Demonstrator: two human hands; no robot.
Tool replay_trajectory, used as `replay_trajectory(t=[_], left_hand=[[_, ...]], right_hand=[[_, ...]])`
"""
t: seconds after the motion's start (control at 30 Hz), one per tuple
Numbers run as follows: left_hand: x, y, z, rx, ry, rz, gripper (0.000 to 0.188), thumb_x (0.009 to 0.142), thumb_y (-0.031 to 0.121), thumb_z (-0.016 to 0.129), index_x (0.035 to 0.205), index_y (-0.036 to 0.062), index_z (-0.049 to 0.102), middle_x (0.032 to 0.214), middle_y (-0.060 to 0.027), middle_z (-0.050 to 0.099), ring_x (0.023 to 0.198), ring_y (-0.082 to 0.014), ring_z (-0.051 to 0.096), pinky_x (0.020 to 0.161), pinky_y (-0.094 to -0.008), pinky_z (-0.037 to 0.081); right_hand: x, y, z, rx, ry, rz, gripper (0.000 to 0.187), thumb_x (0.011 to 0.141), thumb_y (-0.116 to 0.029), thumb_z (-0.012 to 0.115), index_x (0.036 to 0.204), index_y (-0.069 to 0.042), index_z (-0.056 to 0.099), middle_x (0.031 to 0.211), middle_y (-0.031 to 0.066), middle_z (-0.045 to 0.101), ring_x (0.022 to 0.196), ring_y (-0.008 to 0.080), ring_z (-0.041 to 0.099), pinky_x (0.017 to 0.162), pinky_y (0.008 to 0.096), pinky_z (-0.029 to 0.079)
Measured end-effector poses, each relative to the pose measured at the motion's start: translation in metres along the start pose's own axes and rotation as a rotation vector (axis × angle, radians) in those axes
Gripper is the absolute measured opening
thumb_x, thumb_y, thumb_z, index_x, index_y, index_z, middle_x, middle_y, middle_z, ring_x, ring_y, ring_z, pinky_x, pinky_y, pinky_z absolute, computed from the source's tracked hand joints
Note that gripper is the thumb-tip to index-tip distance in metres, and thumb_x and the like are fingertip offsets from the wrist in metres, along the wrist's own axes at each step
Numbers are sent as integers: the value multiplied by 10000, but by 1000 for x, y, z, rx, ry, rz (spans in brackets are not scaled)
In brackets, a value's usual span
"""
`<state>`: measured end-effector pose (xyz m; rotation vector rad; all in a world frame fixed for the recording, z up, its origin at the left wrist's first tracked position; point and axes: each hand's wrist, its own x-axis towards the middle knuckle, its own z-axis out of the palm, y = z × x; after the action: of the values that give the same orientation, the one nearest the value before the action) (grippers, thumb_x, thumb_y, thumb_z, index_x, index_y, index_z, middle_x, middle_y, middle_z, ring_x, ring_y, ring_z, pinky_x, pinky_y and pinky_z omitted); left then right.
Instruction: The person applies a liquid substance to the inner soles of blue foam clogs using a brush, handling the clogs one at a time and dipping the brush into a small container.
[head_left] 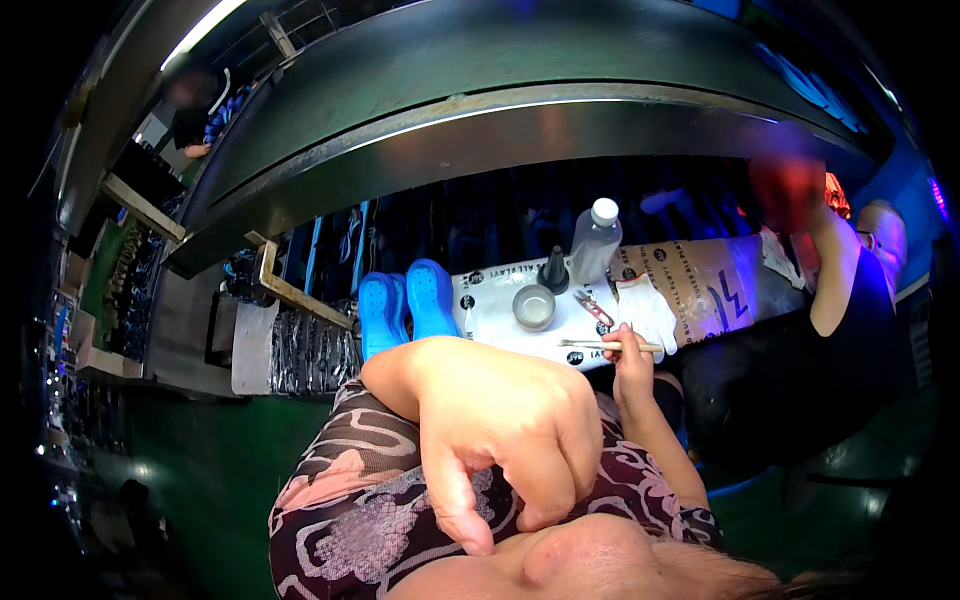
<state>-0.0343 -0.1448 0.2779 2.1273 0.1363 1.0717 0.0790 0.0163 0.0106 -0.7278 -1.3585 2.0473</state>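
On the far left a metal rack (300,350) of dark parts stands under a wooden-edged frame, and just right of it a pair of blue boots (405,305) stands upright at the left end of the counter (700,285), which is covered with white and brown printed sheets. Near the camera the left hand (500,440) fills the middle of the view, its fingers (545,490) curled downward and the thumb pointing down, resting against a patterned sleeve (360,500); it grips nothing that can be seen, and it blocks the near edge of the counter. Beyond it on the counter sit a small round metal cup (534,306), a dark cone-shaped nozzle (553,272), and a clear plastic bottle (596,243) with a white cap. Just right of the cup lie small clippers (594,308) with red handles. The right hand (630,365) is raised at the counter's near edge, its fingers pinched closed around a thin brush (605,346) that lies level, its tip pointing left, just near of the clippers. A white glove (648,312) lies on the counter directly beyond that hand. On the far right another person in a dark sleeveless top (850,320) leans toward the counter.
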Motion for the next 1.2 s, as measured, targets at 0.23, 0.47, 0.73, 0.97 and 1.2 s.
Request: replay_trajectory(t=[0.23, 0.47, 0.73, 0.97, 1.2], left_hand=[[-7, -6, 11, -92, 4, -8, 348, 839, 326, 541, 692, 11, 561, 737, -107, 574, 657, -268, 608, 527, -325, 490], [-8, -15, 10, -209, -15, -39, 332, 835, 316, 570, 763, -7, 593, 783, -119, 600, 725, -285, 628, 592, -342, 517], [2, -39, 10, -217, -31, -81, 319, 832, 305, 582, 784, -10, 593, 799, -120, 606, 747, -292, 633, 611, -346, 517], [8, -44, 9, -255, -21, -60, 306, 824, 306, 602, 762, 6, 596, 801, -114, 606, 735, -270, 634, 601, -330, 520], [7, -51, -1, -117, 122, -155, 254, 846, 235, 604, 765, -5, 629, 769, -123, 634, 703, -265, 646, 583, -317, 524]], right_hand=[[-1, 0, 10, -9, -32, 13, 300, 938, -246, 480, 792, -4, 579, 678, 51, 551, 601, 111, 479, 595, 228, 382], [0, 0, 1, -9, -34, 10, 311, 943, -248, 475, 788, -1, 583, 675, 48, 548, 611, 103, 474, 602, 230, 379], [0, -1, -3, 13, -12, 21, 321, 943, -256, 479, 778, -5, 592, 667, 45, 548, 619, 102, 477, 607, 230, 383], [2, -1, -10, 24, -28, 35, 328, 943, -260, 477, 774, -7, 600, 655, 36, 538, 611, 95, 473, 599, 219, 374], [0, -4, -8, 46, -21, 56, 367, 942, -263, 481, 752, 17, 621, 633, 31, 528, 607, 88, 468, 597, 220, 357]])
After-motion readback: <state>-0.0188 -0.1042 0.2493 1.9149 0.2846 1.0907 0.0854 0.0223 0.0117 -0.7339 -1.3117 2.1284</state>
